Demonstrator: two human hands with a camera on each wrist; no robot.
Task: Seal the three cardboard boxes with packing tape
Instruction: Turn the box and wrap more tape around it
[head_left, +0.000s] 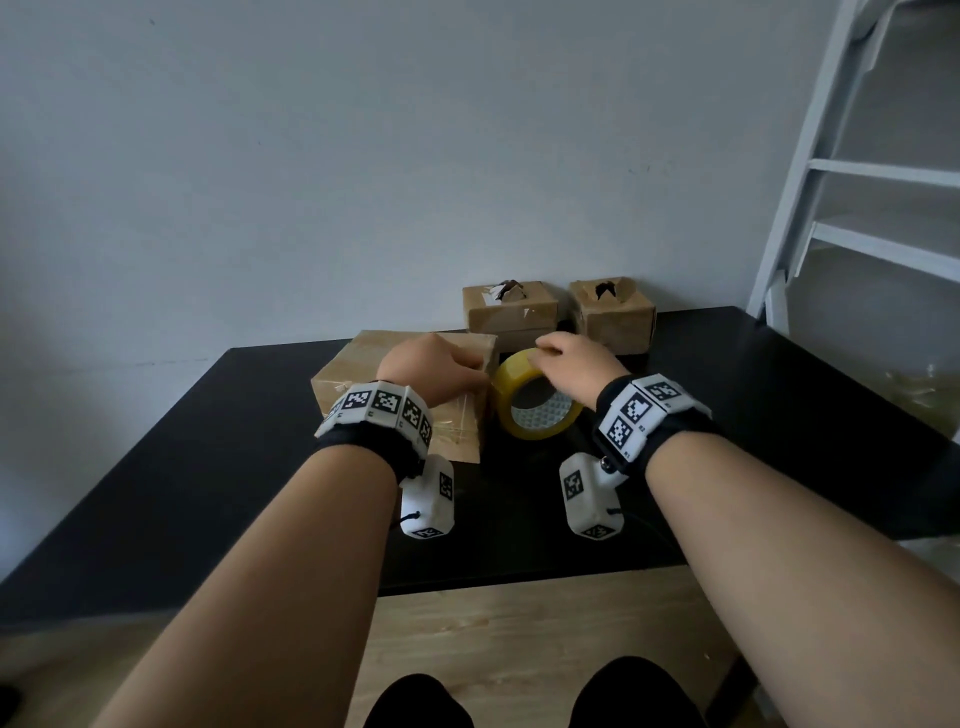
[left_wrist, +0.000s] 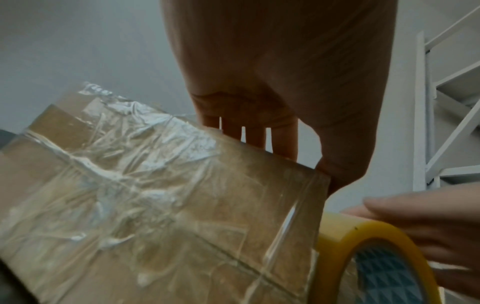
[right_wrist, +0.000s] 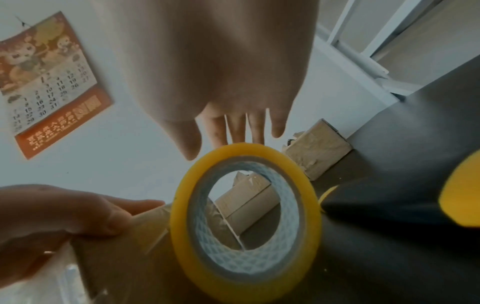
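Black table (head_left: 218, 467) against a pale wall, carrying three brown cardboard boxes and one yellow roll of clear packing tape (head_left: 535, 397). Nearest box (head_left: 353, 366) — flat, top wrapped in wrinkled clear tape — lies at front left; left hand (head_left: 434, 366) rests on its right end, fingers over the far edge and thumb at the corner, a grip curled on the cardboard. Tape roll stands on edge just beside that box's right side, a clear strip running from it onto the box; right hand (head_left: 576, 366) lies over the roll's top, fingers draped on the far rim, holding it. Two smaller boxes — centre one (head_left: 511, 309), right one (head_left: 615, 314) — sit behind, by the wall, tops torn open. White metal ladder frame (head_left: 831, 171) at right; orange wall calendar (right_wrist: 49, 86) above; wooden floor (head_left: 519, 639) below.
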